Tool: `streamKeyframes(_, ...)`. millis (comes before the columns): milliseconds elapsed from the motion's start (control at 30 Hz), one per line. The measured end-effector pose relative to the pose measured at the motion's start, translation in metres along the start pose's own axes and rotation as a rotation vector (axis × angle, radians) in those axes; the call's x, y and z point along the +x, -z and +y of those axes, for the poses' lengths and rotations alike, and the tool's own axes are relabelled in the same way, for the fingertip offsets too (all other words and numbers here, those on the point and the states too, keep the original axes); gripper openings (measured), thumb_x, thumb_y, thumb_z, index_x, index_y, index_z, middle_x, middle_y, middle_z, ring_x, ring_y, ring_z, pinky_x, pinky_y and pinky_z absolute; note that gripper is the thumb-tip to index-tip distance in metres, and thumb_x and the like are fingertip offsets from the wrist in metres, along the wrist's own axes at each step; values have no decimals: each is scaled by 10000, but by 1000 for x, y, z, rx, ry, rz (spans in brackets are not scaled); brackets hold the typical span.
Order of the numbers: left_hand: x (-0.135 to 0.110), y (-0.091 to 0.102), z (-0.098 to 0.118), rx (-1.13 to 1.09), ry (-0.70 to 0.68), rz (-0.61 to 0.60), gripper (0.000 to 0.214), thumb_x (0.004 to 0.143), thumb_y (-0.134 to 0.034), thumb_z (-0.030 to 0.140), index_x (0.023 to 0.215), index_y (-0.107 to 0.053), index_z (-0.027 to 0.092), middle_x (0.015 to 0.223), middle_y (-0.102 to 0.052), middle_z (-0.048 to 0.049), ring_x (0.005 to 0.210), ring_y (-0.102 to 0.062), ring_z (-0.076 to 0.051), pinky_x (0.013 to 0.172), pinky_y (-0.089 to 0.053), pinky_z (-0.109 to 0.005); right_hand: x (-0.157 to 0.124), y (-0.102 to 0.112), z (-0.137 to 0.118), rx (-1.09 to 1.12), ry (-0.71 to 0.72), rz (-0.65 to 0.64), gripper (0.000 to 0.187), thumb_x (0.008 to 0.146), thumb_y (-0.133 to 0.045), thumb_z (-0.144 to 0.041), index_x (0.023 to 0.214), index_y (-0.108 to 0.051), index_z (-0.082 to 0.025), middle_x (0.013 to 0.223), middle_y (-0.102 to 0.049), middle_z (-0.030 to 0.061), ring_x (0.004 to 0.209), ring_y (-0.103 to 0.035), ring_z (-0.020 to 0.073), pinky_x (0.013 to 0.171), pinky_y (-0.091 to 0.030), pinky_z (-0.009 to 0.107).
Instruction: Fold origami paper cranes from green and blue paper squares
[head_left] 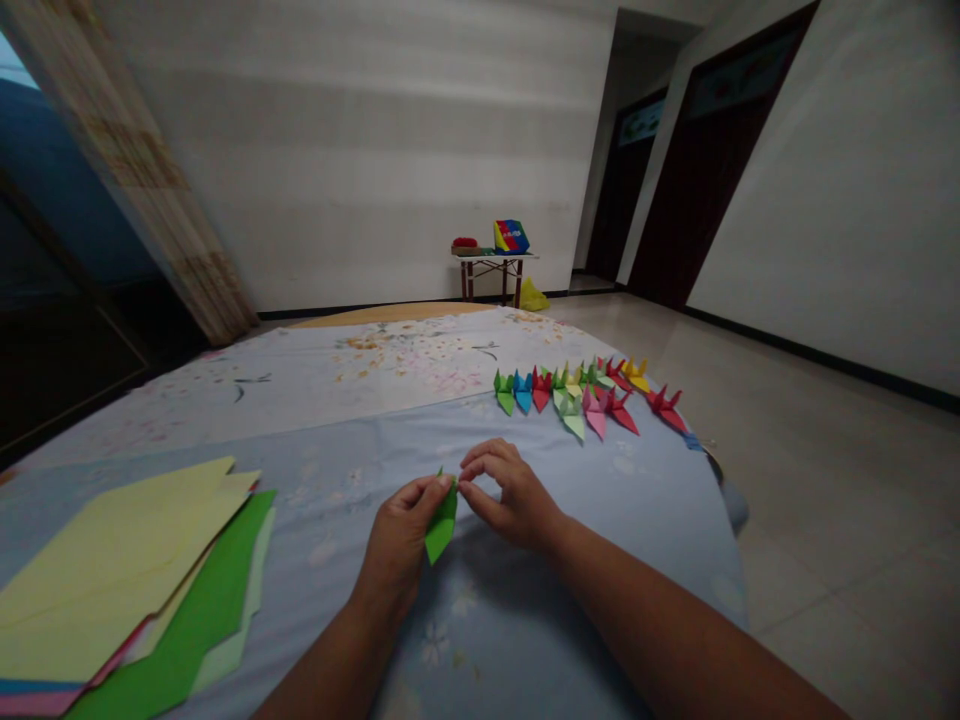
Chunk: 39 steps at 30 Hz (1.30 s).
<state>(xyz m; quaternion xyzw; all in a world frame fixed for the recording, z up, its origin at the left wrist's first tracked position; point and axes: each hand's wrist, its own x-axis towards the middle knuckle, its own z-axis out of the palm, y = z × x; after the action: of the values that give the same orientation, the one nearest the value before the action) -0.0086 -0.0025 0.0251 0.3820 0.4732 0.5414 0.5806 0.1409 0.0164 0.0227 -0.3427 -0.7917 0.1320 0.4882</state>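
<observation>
A small folded piece of bright green paper (442, 530) is held over the light blue cloth, one pointed end downward. My left hand (405, 530) pinches it between thumb and fingers near its upper end. The thumb and index fingertips of my right hand (517, 495) close together at the paper's upper right edge; what part they pinch is too small to make out. Beyond my hands, several folded paper cranes (589, 408) in green, blue, red, pink and yellow stand in rows at the table's right side.
Large coloured paper sheets (112, 560), yellow on top, are stacked at the left. A floral tablecloth (405, 360) covers the far part of the round table. Behind it, a small table (491, 258) by the wall bears a multicoloured box (511, 236). A yellow bag (534, 295) lies on the floor.
</observation>
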Motion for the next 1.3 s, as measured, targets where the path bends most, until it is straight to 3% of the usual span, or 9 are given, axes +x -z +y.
streamKeyframes(233, 0, 0, -1, -6, 2, -25, 307, 586, -766, 388, 738, -693, 131, 641, -615, 6, 568, -508, -103, 547, -390, -203, 1, -1, -2, 99, -70, 3, 27, 776, -575, -193, 749, -572, -190, 872, -595, 60, 884, -550, 169, 841, -410, 337)
streamKeyframes(800, 2, 1, -5, 7, -25, -43, 339, 607, -758, 402, 837, -712, 157, 731, -679, -19, 656, -569, -132, 621, -429, -214, 4, -6, 2, 445, -390, -74, 194, 805, -547, -301, 660, -565, -174, 863, -597, 46, 840, -561, 149, 762, -437, 283)
streamKeyframes(1067, 3, 1, -7, -5, -13, -49, 332, 616, -753, 393, 843, -708, 156, 727, -671, -16, 648, -557, -130, 614, -424, -216, 4, -6, 2, 416, -387, -44, 165, 772, -579, -285, 649, -569, -176, 883, -605, 53, 856, -565, 153, 771, -432, 292)
streamKeyframes(1300, 3, 0, -8, -48, 15, -60, 288, 608, -759, 365, 770, -697, 135, 668, -637, -1, 594, -523, -101, 563, -396, -190, 2, -11, 5, 331, -270, -6, 99, 744, -598, -213, 660, -554, -187, 905, -601, 54, 890, -569, 150, 836, -425, 307)
